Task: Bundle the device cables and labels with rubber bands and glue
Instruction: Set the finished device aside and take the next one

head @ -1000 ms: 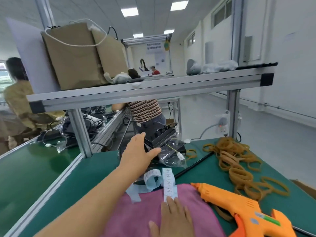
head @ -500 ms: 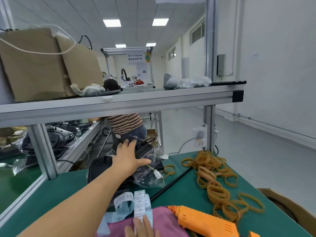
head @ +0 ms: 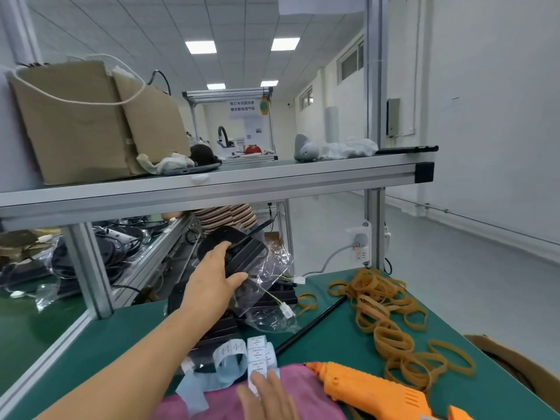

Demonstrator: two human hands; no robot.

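Green bench [head: 121,328], left hand [head: 212,286] now lifting device [head: 239,250], right hand [head: 266,398] on labels [head: 257,356]

Far hanging sign [head: 242,106]: two rows of blue Chinese characters, too blurred to read
Near label strip [head: 257,357]: tiny dark print, unreadable

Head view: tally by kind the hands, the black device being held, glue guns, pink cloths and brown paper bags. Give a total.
Hands: 2, left hand and right hand
Black device, held: 1
Glue gun: 1
Pink cloth: 1
Paper bags: 2
Total: 7
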